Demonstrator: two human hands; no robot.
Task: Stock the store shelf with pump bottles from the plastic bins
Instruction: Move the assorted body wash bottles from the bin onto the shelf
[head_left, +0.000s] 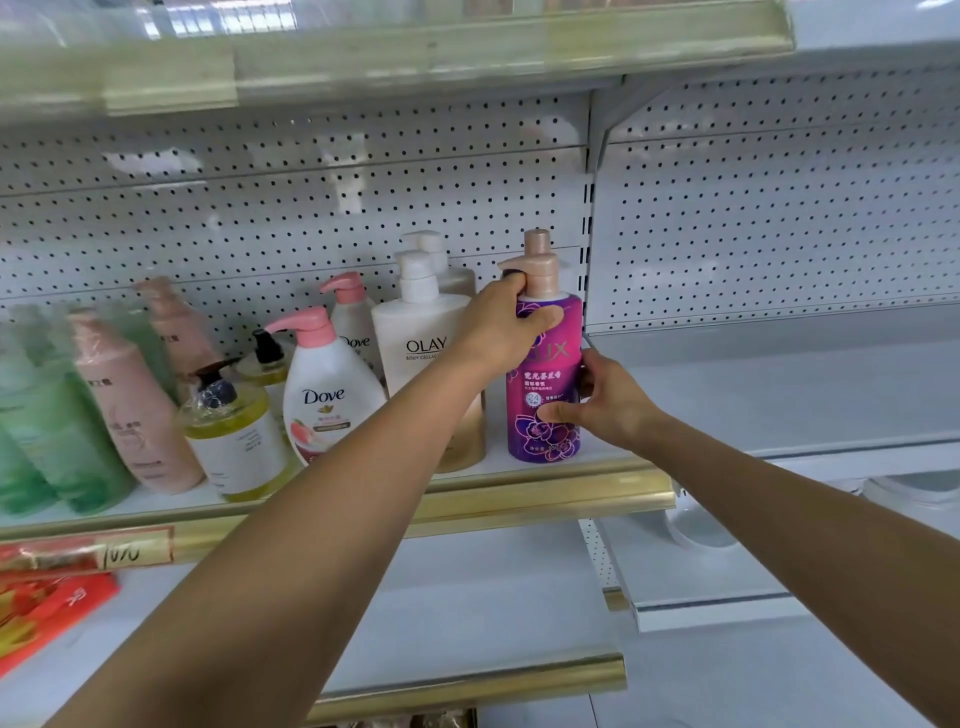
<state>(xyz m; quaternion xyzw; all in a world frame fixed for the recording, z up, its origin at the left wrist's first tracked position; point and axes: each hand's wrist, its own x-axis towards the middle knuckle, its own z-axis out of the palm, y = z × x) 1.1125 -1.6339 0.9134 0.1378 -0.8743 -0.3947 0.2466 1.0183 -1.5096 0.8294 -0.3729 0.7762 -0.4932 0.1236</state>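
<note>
Lux bottle (556, 374) on shelf (519, 493): probably full, heavy, slick and rigid. Left hand (501, 330) fingers curl round its shoulder, right hand (610, 402) clamps the lower body. Don't lift by the pump (537, 270).

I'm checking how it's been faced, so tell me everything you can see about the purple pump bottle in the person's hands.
The purple pump bottle looks like glossy plastic, magenta fading to violet, with printed flowers, a Lux logo and a rose-gold pump whose spout points left. It stands upright, label forward, at the right end of the shelf, beside a cream bottle. The left hand grips its shoulder and neck; the right hand holds its lower body, thumb on the label.
</note>
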